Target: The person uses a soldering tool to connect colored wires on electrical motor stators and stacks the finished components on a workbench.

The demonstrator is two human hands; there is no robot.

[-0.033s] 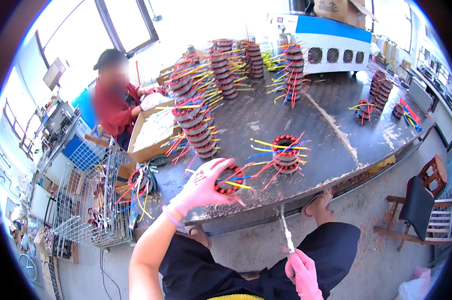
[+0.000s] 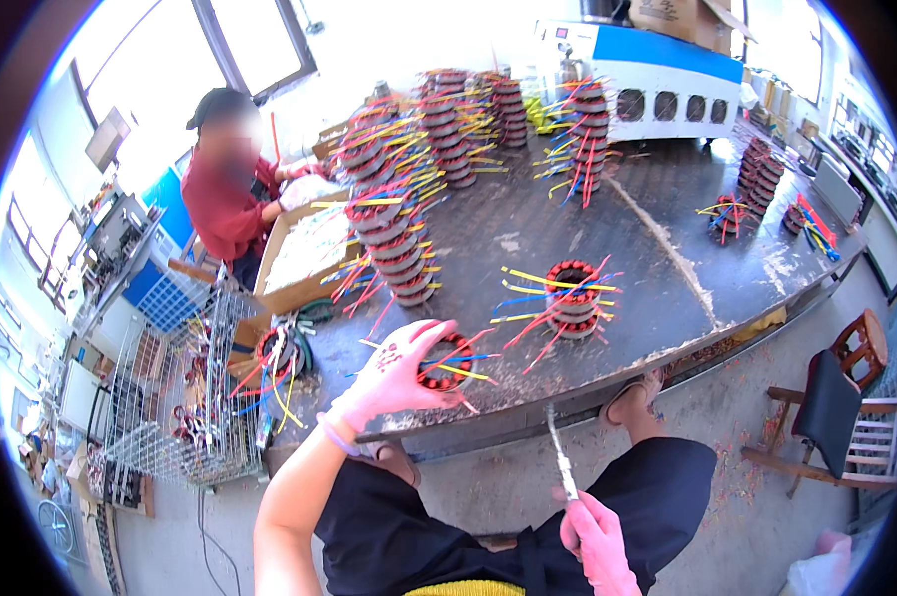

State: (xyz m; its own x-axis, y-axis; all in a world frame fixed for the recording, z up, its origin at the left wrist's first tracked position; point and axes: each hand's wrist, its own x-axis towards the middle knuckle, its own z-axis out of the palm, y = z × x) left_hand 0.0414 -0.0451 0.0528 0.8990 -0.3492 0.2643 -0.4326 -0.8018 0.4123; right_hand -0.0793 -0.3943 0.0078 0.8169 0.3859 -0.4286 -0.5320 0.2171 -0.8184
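One wired ring (image 2: pixel 443 380), clasped in the left hand (image 2: pixel 394 375) near the edge of the table (image 2: pixel 657 308), could be dropped if its leads (image 2: pixel 482 357) were snagged by the tool (image 2: pixel 565 465) gripped in the right hand (image 2: pixel 599 544).

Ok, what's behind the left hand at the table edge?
A red-and-dark round ring with red, blue and yellow wires reaching rightward. The left hand covers part of its left side, and the dark table behind the palm can't be seen.

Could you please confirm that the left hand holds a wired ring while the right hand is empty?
Not quite: the right hand is not empty; the head view shows it holding a slim silvery tool. The left hand does hold a wired ring.
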